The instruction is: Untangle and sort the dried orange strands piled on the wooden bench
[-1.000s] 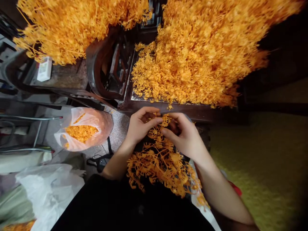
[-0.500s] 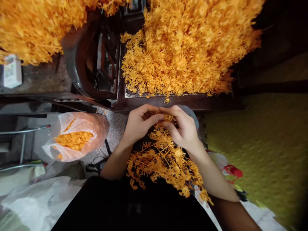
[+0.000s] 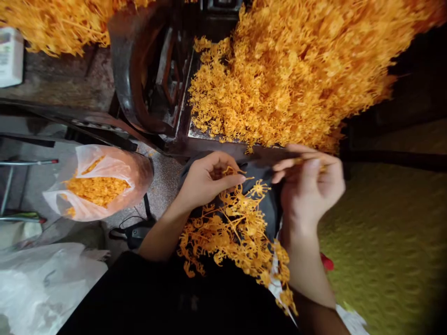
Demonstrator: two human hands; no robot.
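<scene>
Two hands in frame, both the wearer's. Left hand (image 3: 211, 181), centre: half curled, thumb and forefinger nearly together, pinching thin strands at the top end of one orange cluster (image 3: 240, 218). Right hand (image 3: 316, 190), right of centre, well apart from left: blurred, fingers loosely bent, thumb folded in over orange bits (image 3: 323, 168), count unreadable. Cluster lies across the lap, centre to lower centre: branching stems, many small spidery flower-like heads with curled thin arms, matte orange; heads overlap too much to count. Under it, one black shirt (image 3: 181, 298). Further out, two heaps of the same orange stuff: large heap (image 3: 289, 79) upper right, second heap (image 3: 66, 23) upper left, cut off by the frame edge. One curved wooden armrest (image 3: 127, 70) between them. One white box (image 3: 10, 56) at far upper left. One translucent bag (image 3: 138, 172), left, open, orange pieces inside. One black pouch (image 3: 139, 232) just below it.
</scene>
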